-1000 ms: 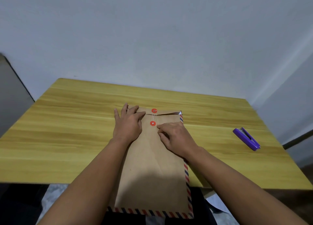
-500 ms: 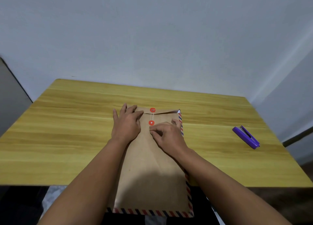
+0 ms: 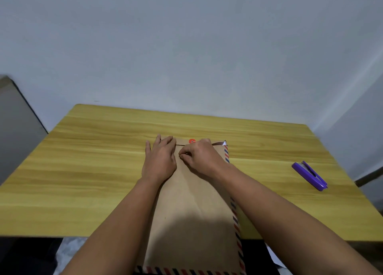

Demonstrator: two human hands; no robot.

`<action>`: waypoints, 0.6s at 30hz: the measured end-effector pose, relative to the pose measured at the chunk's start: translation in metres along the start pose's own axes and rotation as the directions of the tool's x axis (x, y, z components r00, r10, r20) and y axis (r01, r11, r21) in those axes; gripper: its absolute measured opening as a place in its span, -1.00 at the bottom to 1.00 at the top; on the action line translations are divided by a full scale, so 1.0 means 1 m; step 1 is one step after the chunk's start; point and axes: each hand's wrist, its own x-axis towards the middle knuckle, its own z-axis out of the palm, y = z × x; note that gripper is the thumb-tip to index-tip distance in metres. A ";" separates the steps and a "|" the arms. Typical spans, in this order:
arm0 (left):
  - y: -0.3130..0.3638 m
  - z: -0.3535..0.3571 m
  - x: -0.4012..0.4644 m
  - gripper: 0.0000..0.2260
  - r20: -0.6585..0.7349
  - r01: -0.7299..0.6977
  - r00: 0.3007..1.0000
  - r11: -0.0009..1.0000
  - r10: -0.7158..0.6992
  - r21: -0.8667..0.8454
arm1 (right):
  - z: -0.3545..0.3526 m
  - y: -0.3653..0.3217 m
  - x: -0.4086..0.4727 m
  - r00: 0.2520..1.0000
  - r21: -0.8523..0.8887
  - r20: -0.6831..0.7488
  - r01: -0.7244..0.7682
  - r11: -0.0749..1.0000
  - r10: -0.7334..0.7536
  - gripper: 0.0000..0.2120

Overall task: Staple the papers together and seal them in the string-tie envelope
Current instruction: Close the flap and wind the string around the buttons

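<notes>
A yellow wooden table [image 3: 103, 171] is seen below a bare grey wall [image 3: 186, 46], and a brown envelope [image 3: 192, 212] with striped edging is laid on it, its long axis running from the near edge, which it overhangs, away toward the wall, with the flap end pointing to the far side. A purple stapler [image 3: 309, 175] is left well apart on the right. The left hand [image 3: 160, 160] is pressed flat, fingers straight, on the envelope's upper left, touching the flap. The right hand [image 3: 202, 155] is curled, fingertips pinched together just below 1 red disc [image 3: 192, 141]; the string is presumably held, though it is too fine to be made out. A 2nd disc cannot be seen and is probably hidden by the right hand. A white paper corner [image 3: 223, 143] is shown at the flap's right end. Judged from here, the string could slip off if tension is lost, and the loose right corner could let the flap spring open.
</notes>
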 end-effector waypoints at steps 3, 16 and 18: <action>0.000 0.000 -0.001 -0.56 -0.014 -0.005 1.000 1.000 0.005 -0.023 | -0.006 0.007 0.017 0.996 0.011 0.080 0.043 0.999 -0.044 -0.87; -0.002 0.004 0.001 -0.55 -0.015 -0.005 1.000 1.000 0.005 0.024 | -0.020 0.046 0.065 0.985 -0.075 0.152 -0.074 0.994 0.084 -0.88; -0.002 0.004 0.001 -0.55 -0.011 -0.004 1.000 1.000 0.005 0.029 | -0.019 0.047 0.068 0.982 -0.036 0.168 -0.085 0.996 0.090 -0.88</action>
